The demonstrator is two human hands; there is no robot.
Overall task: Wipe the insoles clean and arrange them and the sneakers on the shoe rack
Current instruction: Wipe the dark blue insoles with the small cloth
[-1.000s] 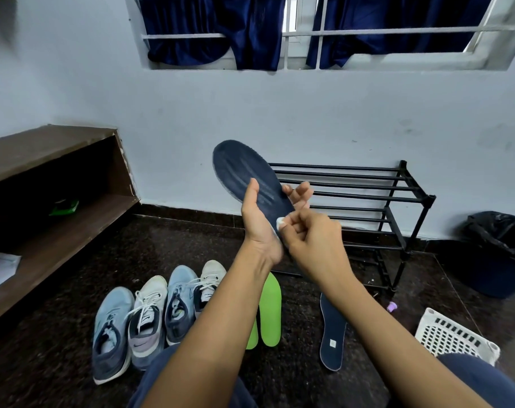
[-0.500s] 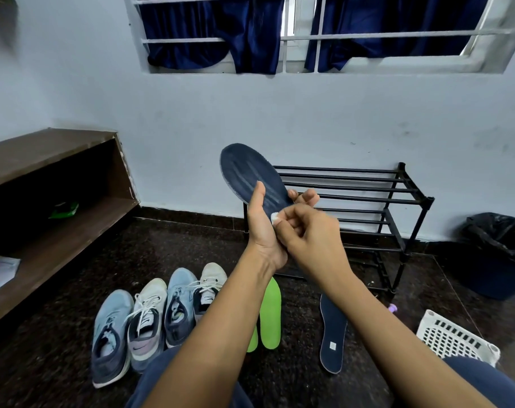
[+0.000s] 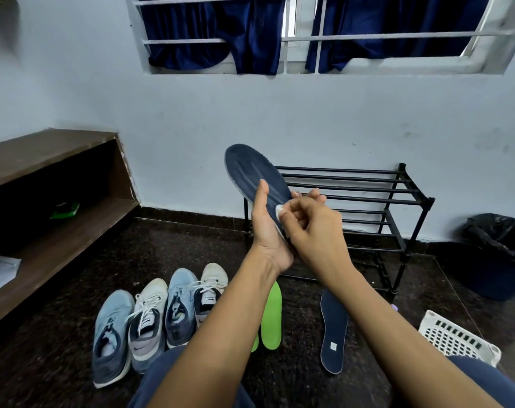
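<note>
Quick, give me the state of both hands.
Left hand grips the dark blue insole.
Right hand pinches a small white wad against it.

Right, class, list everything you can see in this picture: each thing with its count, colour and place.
held insole: one, navy, raised before the rack
wipe: one, white, against the held insole
floor insole: one, navy, floor right of the green pair
green insoles: two, green, floor beside the sneakers, one largely hidden
sneakers: four, blue and whitish, rowed on the floor, left
shoe rack: one, black, against the wall
wooden shelf: one, brown, left
basket: one, white, floor right
bin: one, blue, black-bagged, right corner
curtains: two, navy, window
left hand: one, grips the held insole
right hand: one, pinches the wipe
</note>
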